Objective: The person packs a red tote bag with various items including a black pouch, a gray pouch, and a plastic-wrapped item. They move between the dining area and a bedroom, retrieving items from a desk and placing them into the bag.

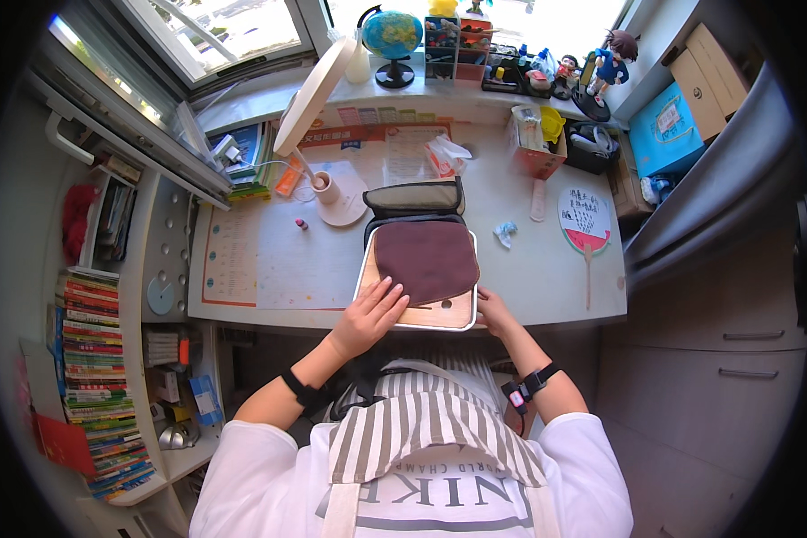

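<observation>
A white-rimmed tray [472, 282] with a light wooden board [437, 315] inside it lies at the desk's front edge. The board has a round hole near its front right corner. Over most of it spreads a dark maroon cloth [427, 259] with stitched edges. My left hand [374, 315] rests palm down on the board's left front, fingertips on the cloth; its thumb is hidden. At the tray's right side, my right hand [494, 311] touches the rim, its fingers partly hidden. Behind the tray stands an open dark-trimmed fabric case [413, 200], partly covered by it.
A desk lamp [326, 191] stands left of the case, near a small pink-capped item [301, 224]. To the right lie a crumpled wrapper [505, 233] and a round hand fan [584, 218]. Farther back are a tissue pack [448, 156] and a filled box [536, 151].
</observation>
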`<action>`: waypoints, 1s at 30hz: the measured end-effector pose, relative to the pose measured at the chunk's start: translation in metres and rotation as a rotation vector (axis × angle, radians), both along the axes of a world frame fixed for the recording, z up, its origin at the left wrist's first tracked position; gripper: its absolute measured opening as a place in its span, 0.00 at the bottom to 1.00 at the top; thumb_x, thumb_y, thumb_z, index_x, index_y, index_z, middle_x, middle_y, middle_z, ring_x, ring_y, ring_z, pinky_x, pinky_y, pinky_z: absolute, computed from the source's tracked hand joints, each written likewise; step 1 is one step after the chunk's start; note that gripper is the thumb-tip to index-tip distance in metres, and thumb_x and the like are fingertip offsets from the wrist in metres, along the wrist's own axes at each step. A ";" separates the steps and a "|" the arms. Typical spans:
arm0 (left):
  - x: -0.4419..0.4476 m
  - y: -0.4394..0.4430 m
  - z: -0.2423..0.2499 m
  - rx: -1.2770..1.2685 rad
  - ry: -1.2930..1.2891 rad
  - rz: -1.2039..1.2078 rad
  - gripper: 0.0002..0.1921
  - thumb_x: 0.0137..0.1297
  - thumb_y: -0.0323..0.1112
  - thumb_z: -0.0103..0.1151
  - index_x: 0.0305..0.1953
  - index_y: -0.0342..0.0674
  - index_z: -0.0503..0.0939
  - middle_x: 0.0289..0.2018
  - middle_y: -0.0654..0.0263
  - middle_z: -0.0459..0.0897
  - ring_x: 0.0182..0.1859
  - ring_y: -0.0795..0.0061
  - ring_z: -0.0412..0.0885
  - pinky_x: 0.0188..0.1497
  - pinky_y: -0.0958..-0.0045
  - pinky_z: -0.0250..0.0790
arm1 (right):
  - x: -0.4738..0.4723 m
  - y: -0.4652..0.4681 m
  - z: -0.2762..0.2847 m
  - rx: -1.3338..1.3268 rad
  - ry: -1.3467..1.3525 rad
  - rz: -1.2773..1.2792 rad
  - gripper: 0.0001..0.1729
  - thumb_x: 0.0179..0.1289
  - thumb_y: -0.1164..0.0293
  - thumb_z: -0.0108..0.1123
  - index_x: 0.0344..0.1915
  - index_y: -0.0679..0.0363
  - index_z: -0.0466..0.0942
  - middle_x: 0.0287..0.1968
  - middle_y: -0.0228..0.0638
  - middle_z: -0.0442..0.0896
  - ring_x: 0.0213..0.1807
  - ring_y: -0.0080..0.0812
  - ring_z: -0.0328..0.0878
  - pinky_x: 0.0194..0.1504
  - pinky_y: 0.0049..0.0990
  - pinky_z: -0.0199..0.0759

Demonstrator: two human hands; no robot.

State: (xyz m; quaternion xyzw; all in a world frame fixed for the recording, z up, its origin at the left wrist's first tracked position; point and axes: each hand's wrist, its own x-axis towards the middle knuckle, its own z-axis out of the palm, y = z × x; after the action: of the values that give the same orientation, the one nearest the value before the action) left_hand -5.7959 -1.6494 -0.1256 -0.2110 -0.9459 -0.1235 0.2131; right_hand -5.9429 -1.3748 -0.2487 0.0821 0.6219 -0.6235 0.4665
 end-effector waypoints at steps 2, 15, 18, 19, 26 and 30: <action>-0.006 0.005 -0.021 -0.026 0.021 -0.003 0.20 0.64 0.31 0.52 0.58 0.36 0.75 0.58 0.53 0.77 0.62 0.48 0.74 0.65 0.53 0.67 | -0.006 0.008 0.008 0.030 0.008 0.022 0.32 0.67 0.66 0.58 0.69 0.56 0.63 0.56 0.32 0.77 0.58 0.30 0.74 0.53 0.44 0.77; -0.002 0.012 -0.077 -0.117 -0.167 0.063 0.27 0.63 0.32 0.51 0.66 0.38 0.68 0.69 0.58 0.64 0.73 0.53 0.58 0.74 0.48 0.49 | -0.038 -0.029 0.047 0.045 0.348 0.137 0.19 0.66 0.69 0.60 0.54 0.66 0.76 0.41 0.30 0.82 0.37 0.21 0.76 0.41 0.21 0.72; -0.003 0.002 -0.079 -0.045 -0.231 -0.017 0.29 0.64 0.31 0.49 0.68 0.38 0.65 0.71 0.56 0.61 0.74 0.53 0.55 0.75 0.52 0.47 | -0.042 -0.032 0.040 -0.030 0.404 0.102 0.22 0.62 0.73 0.62 0.56 0.68 0.76 0.43 0.32 0.84 0.41 0.24 0.80 0.44 0.23 0.74; -0.004 0.001 -0.080 -0.013 -0.251 -0.042 0.29 0.64 0.30 0.49 0.68 0.38 0.64 0.71 0.56 0.60 0.75 0.53 0.55 0.75 0.53 0.47 | -0.044 -0.032 0.037 -0.041 0.417 0.089 0.22 0.62 0.73 0.62 0.56 0.68 0.75 0.43 0.32 0.85 0.42 0.24 0.80 0.45 0.23 0.74; -0.001 0.001 -0.096 0.250 -0.296 -0.101 0.28 0.63 0.27 0.55 0.66 0.38 0.67 0.67 0.53 0.66 0.71 0.50 0.60 0.71 0.53 0.57 | -0.057 -0.049 0.035 0.385 0.713 0.115 0.12 0.59 0.74 0.64 0.43 0.66 0.83 0.45 0.34 0.86 0.38 0.23 0.82 0.40 0.25 0.76; -0.005 -0.015 -0.092 0.661 -0.391 0.049 0.32 0.59 0.27 0.63 0.66 0.38 0.67 0.63 0.52 0.72 0.68 0.48 0.66 0.68 0.52 0.61 | -0.049 -0.061 0.080 0.487 1.100 0.253 0.08 0.53 0.73 0.65 0.32 0.64 0.78 0.47 0.42 0.84 0.46 0.35 0.83 0.45 0.28 0.76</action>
State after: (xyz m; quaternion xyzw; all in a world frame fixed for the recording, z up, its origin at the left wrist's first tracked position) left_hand -5.8007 -1.6648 -0.2174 -0.0806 -0.8827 -0.4545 0.0880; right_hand -5.9921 -1.4360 -0.1691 -0.2220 0.9011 -0.3542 0.1154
